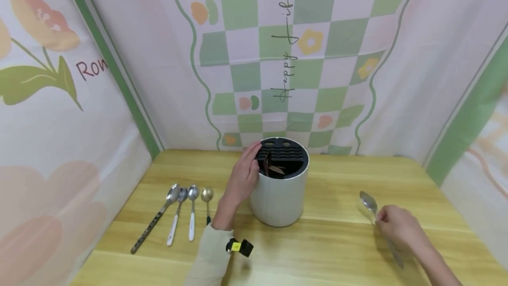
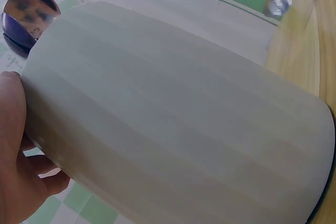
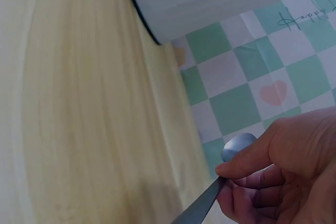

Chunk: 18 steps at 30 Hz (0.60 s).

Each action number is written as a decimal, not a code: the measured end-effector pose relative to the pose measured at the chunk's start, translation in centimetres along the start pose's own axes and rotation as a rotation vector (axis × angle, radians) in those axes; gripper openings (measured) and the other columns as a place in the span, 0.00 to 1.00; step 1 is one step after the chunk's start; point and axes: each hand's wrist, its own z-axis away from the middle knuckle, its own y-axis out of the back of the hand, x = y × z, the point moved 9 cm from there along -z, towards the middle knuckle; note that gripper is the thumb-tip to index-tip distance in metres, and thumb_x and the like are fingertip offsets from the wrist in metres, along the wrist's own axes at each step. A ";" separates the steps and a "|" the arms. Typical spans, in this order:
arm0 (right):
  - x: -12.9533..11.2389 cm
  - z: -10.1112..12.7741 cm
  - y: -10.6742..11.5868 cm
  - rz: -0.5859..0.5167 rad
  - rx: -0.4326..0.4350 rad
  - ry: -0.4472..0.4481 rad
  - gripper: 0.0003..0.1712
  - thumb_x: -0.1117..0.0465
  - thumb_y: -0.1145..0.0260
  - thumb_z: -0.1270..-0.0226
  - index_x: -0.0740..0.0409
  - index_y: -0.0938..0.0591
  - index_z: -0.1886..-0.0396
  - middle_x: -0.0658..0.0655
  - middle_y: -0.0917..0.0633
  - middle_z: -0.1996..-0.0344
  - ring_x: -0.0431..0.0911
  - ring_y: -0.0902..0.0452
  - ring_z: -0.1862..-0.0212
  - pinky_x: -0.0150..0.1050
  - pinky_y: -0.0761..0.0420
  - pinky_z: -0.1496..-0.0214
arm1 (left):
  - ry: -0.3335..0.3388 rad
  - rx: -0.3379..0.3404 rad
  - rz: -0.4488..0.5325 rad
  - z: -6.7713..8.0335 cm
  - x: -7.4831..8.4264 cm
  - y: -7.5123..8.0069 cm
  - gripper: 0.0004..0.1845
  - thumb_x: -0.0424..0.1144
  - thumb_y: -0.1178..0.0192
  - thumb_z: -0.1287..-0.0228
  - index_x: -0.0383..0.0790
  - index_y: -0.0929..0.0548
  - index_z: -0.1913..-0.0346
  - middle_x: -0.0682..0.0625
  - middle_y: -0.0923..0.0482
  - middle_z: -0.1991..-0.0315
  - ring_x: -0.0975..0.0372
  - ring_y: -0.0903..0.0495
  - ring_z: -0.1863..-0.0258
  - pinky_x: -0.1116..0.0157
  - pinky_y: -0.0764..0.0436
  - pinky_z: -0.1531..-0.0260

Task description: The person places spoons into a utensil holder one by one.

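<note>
A white ribbed cylindrical utensil holder (image 1: 279, 202) with a black slotted top (image 1: 282, 149) stands upright on the table. Shiny, brownish rounded pieces (image 2: 32, 14) stick up out of its opening. My left hand (image 1: 243, 175) rests against the holder's left side at the rim, fingers lying along it. On the right, my right hand (image 1: 400, 225) pinches a metal spoon (image 1: 369, 202) by its handle between thumb and fingers. The spoon's bowl points away from me, toward the back, and its handle (image 3: 199, 203) runs back under the hand.
Left of the holder lie several spoons: a long one with a dark patterned handle (image 1: 148, 231), two with white handles (image 1: 192, 226), and a gold-toned one (image 1: 207, 195) partly hidden by my left arm. A printed checked cloth (image 1: 274, 69) hangs behind the wooden table (image 1: 325, 250).
</note>
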 end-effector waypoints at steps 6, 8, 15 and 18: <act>-2.2 -0.2 1.8 -0.020 0.117 0.072 0.07 0.68 0.37 0.37 0.70 0.20 0.64 0.58 0.15 0.71 0.45 0.21 0.71 0.39 0.19 0.71 | 0.005 -0.001 -0.008 -0.3 0.1 -0.1 0.26 0.36 0.61 0.24 0.35 0.34 0.27 0.43 0.36 0.25 0.52 0.37 0.25 0.55 0.36 0.25; -2.9 -0.2 2.3 -0.032 0.154 0.091 0.06 0.69 0.37 0.37 0.70 0.20 0.64 0.59 0.15 0.71 0.45 0.21 0.71 0.37 0.19 0.72 | 0.007 -0.005 -0.012 -0.3 0.1 -0.1 0.26 0.36 0.61 0.24 0.34 0.34 0.27 0.44 0.36 0.25 0.52 0.37 0.25 0.55 0.36 0.25; -5.9 -0.1 4.3 -0.059 0.276 0.127 0.06 0.68 0.37 0.34 0.69 0.19 0.62 0.61 0.14 0.68 0.47 0.20 0.68 0.28 0.25 0.72 | 0.019 -0.011 -0.007 0.0 0.0 -0.1 0.26 0.36 0.61 0.24 0.34 0.34 0.27 0.43 0.36 0.25 0.52 0.36 0.25 0.54 0.36 0.25; -7.0 -0.1 4.8 -0.083 0.299 0.125 0.07 0.67 0.38 0.33 0.69 0.20 0.60 0.62 0.15 0.67 0.48 0.20 0.66 0.28 0.25 0.71 | 0.014 -0.006 -0.007 0.0 0.0 -0.1 0.26 0.36 0.61 0.24 0.33 0.34 0.27 0.41 0.36 0.26 0.51 0.36 0.26 0.54 0.36 0.25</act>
